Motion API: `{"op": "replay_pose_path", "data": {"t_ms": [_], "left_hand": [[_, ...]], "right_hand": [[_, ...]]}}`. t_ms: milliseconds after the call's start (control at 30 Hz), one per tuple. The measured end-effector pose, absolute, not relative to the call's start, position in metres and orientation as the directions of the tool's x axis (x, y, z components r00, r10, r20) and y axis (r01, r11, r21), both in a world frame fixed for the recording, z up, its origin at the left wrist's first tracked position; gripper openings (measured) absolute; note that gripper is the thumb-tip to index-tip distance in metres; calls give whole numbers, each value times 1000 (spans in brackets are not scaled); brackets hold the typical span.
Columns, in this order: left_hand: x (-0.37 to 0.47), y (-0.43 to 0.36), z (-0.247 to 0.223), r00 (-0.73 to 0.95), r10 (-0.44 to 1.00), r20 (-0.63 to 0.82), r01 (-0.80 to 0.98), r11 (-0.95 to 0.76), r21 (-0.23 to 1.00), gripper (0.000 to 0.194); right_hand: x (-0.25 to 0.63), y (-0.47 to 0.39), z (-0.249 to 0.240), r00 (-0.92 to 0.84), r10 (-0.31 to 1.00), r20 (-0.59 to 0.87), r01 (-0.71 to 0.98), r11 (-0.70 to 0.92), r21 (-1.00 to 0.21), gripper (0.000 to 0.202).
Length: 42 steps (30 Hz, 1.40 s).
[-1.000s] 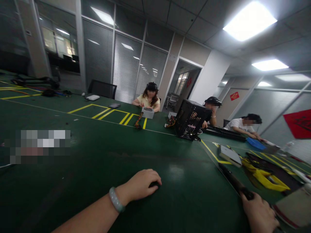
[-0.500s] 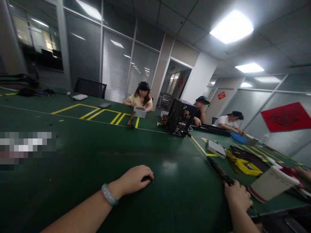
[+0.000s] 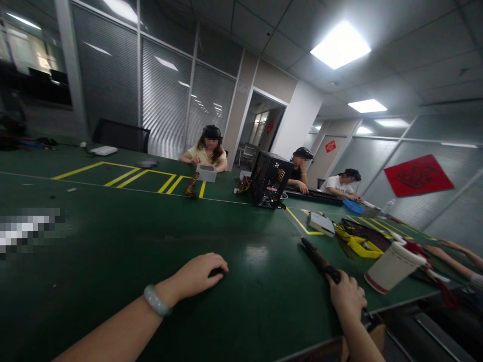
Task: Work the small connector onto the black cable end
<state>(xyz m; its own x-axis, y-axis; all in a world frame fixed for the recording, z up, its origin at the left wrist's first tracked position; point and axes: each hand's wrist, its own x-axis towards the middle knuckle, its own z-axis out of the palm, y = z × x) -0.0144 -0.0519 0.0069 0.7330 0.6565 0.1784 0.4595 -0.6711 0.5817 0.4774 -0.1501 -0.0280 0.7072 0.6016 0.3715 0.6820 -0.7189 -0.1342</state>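
Observation:
My left hand point(image 3: 198, 274) rests on the green tabletop, a pale bangle point(image 3: 156, 300) around its wrist. Its fingers bend loosely downward, and a dark gap shows between thumb and forefinger; no object is visible in it. To the right, my right hand point(image 3: 347, 295) is wrapped around the rear of a long black electric screwdriver point(image 3: 319, 259), whose tip points forward and left, away from me. A stretch of bare table separates both hands. Close to the right hand stands a white paper cup point(image 3: 392, 266) with a red band, appearing tilted in the view.
Ahead stands a black computer case point(image 3: 270, 180). A grey power supply point(image 3: 206, 173) with cables sits before one co-worker. A silver box point(image 3: 320, 223) and a yellow tray point(image 3: 364, 247) lie to the right. Another person's arms point(image 3: 449, 256) reach in from the right edge.
The view has turned a little to the right, so most things appear further left. My left hand stays on the table, and my right hand still holds the screwdriver.

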Motion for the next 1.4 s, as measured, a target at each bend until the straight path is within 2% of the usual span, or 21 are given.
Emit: {"op": "replay_pose_path", "data": {"t_ms": [233,333,467,600,733,900,1100,1400], "left_hand": [[-13,-57,10,719,665,203,471,-681,561,29],[-10,-62,14,700,666,257,468,-700,540,34],[-5,-69,19,673,626,393,451,-769,453,39],[-1,-71,24,661,564,495,439,-826,354,38],[-1,-70,23,634,577,515,484,-815,317,37],[-5,-61,15,548,675,494,579,-732,358,40],[-20,-39,0,417,782,463,645,-614,456,43],[-32,-16,-10,328,839,434,670,-531,519,48]], "right_hand": [[410,-171,-32,551,739,388,822,-560,-100,45],[362,-176,-30,409,826,387,911,-394,-120,38],[296,-174,-22,203,897,393,970,-129,-207,31],[245,-160,-15,76,944,320,958,20,-287,34],[208,-136,-11,-51,966,252,938,133,-319,44],[166,-98,-6,-211,955,207,914,268,-305,50],[129,-51,-3,-414,901,130,859,434,-270,75],[109,-16,-1,-495,867,59,809,484,-333,86]]}}
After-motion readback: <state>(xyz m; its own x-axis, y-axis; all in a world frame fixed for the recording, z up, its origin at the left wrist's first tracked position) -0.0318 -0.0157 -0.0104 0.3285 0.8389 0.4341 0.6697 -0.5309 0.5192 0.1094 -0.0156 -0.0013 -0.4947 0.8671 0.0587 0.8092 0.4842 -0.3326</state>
